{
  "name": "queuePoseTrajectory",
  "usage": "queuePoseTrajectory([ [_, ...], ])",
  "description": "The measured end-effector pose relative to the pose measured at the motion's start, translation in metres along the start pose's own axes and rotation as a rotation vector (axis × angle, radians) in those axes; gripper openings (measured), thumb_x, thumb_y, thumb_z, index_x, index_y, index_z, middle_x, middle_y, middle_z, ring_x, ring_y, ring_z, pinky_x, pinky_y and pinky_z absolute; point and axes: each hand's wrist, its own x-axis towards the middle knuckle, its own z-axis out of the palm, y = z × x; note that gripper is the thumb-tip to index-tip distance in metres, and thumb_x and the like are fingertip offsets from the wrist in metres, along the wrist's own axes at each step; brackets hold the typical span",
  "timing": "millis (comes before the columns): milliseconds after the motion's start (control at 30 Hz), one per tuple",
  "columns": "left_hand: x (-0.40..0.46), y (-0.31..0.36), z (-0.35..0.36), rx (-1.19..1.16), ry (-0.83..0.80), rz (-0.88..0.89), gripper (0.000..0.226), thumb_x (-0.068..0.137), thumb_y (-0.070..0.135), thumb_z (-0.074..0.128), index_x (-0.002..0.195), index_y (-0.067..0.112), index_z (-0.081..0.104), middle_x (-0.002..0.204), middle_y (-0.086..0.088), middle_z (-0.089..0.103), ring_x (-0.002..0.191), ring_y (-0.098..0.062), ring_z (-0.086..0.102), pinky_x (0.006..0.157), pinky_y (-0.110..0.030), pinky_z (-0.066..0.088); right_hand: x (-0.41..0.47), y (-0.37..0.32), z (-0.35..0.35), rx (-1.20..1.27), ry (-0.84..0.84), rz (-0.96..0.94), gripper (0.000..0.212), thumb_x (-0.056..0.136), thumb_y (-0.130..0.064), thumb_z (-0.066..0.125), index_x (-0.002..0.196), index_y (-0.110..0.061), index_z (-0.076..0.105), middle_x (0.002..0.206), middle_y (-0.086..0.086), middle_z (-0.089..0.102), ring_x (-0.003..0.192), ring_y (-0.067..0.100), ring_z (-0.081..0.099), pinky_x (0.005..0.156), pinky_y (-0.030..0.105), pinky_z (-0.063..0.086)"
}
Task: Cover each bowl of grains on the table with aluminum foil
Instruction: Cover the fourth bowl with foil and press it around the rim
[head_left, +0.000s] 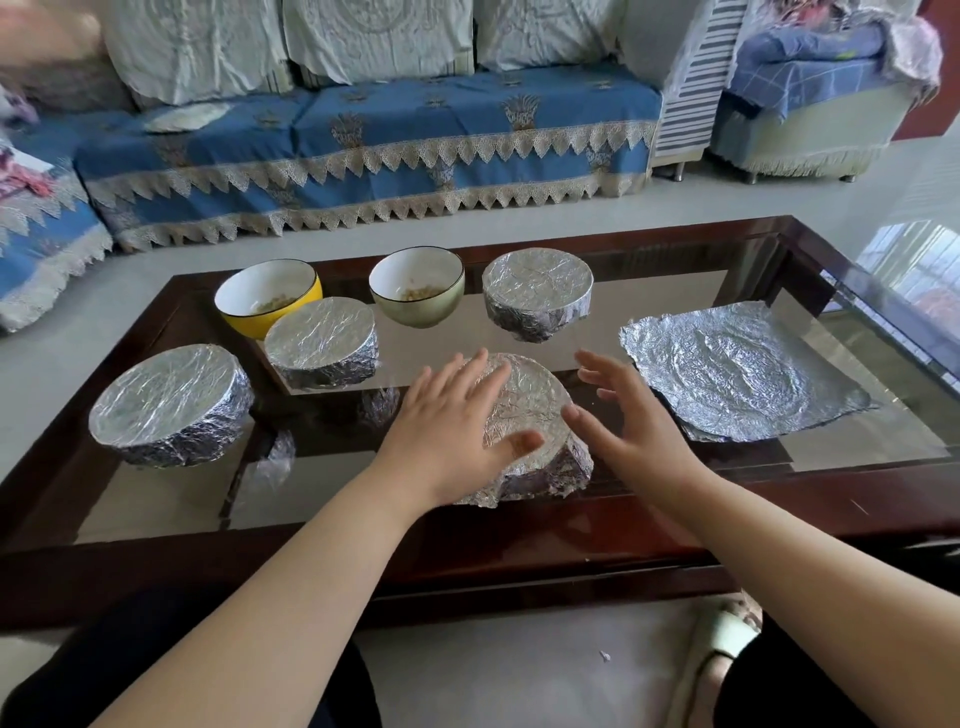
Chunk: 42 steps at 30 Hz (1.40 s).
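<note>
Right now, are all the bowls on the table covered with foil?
No, the yellow bowl and the green bowl at the back stand uncovered, with grains visible inside.

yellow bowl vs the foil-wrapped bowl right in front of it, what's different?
The yellow bowl is uncovered, its white inside and a few grains showing; the wrapped bowl is sealed in crinkled foil over top and sides, contents hidden. The yellow bowl stands farther back, partly hidden by the wrapped bowl. Both stand upright on the glass table, untouched by either hand.
</note>
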Motion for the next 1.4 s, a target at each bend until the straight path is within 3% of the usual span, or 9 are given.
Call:
queuePoseTrajectory([
  [67,0.004,0.002,0.005,0.03,0.001,0.014,0.123,0.052,0.098,-0.015,0.157,0.035,0.002,0.166,0.003,-0.006,0.152,-0.019,-0.006,0.123,-0.045,-0.005,0.003,-0.005,0.002,0.037,0.009,0.056,0.068,0.083,-0.067,0.057,0.138,-0.027,0.048,0.134,-0.014,0.049,0.123,-0.003,0.048,0.106,0.033,0.043],
  [233,0.009,0.003,0.008,0.013,-0.019,0.024,0.123,0.05,0.101,-0.01,0.156,0.04,0.004,0.166,0.004,-0.007,0.152,-0.022,-0.01,0.122,-0.047,-0.007,0.01,-0.017,0.017,0.104,-0.032,0.185,0.058,0.086,-0.043,0.068,0.138,-0.028,0.046,0.134,-0.008,0.051,0.12,0.005,0.051,0.097,0.022,0.044],
  [367,0.008,0.005,0.009,0.025,-0.05,-0.01,0.125,0.047,0.102,-0.011,0.156,0.041,0.002,0.165,0.002,-0.011,0.151,-0.025,-0.013,0.121,-0.049,-0.007,0.019,-0.019,0.025,-0.066,0.023,0.189,0.047,0.09,-0.031,0.064,0.135,-0.022,0.053,0.128,-0.008,0.056,0.108,0.005,0.054,0.094,0.024,0.043],
  [567,-0.001,0.014,0.004,0.046,-0.106,-0.143,0.116,0.055,0.097,0.001,0.156,0.04,0.001,0.164,-0.001,-0.02,0.15,-0.031,-0.015,0.119,-0.056,-0.004,0.03,-0.02,0.036,0.056,0.019,0.251,0.04,0.086,-0.015,0.062,0.126,-0.021,0.062,0.108,-0.012,0.063,0.088,0.004,0.057,0.08,0.02,0.044],
  [767,-0.003,0.015,0.004,0.051,-0.09,-0.196,0.112,0.058,0.095,-0.008,0.155,0.041,0.004,0.165,-0.005,-0.016,0.151,-0.033,-0.011,0.119,-0.056,0.001,0.043,-0.024,0.043,-0.005,0.047,0.261,0.033,0.085,-0.036,0.07,0.112,-0.019,0.061,0.099,-0.012,0.061,0.09,0.005,0.057,0.082,0.025,0.047],
  [967,-0.002,0.008,0.012,0.087,-0.024,-0.196,0.105,0.063,0.088,-0.014,0.154,0.041,0.009,0.166,-0.007,-0.008,0.151,-0.034,-0.005,0.118,-0.055,0.006,0.049,-0.026,0.036,-0.156,0.061,0.22,0.015,0.09,-0.03,0.063,0.099,-0.019,0.068,0.092,-0.005,0.07,0.087,0.016,0.064,0.079,0.037,0.053],
  [1133,0.0,0.006,0.015,0.089,0.003,-0.161,0.106,0.066,0.086,-0.016,0.156,0.036,0.007,0.165,-0.013,-0.008,0.15,-0.031,-0.019,0.122,-0.05,-0.007,0.048,-0.022,0.034,-0.102,0.095,0.243,0.02,0.093,-0.032,0.061,0.098,-0.015,0.07,0.082,-0.007,0.065,0.074,0.011,0.059,0.067,0.027,0.045],
  [1267,-0.001,0.005,0.016,0.06,-0.003,-0.157,0.106,0.064,0.087,-0.014,0.156,0.037,0.007,0.165,-0.011,-0.01,0.151,-0.029,-0.015,0.122,-0.047,-0.005,0.052,-0.012,0.034,0.142,-0.028,0.481,0.033,0.09,-0.045,0.063,0.094,-0.012,0.064,0.065,-0.004,0.056,0.051,0.012,0.049,0.053,0.027,0.04],
  [1400,0.0,0.005,0.015,0.05,-0.011,-0.154,0.106,0.064,0.087,-0.014,0.156,0.038,0.006,0.165,-0.01,-0.011,0.151,-0.029,-0.015,0.122,-0.047,-0.005,0.059,-0.007,0.024,0.176,-0.232,0.531,0.046,0.09,-0.053,0.058,0.068,-0.015,0.043,0.054,0.0,0.035,0.041,0.014,0.028,0.047,0.027,0.023],
])
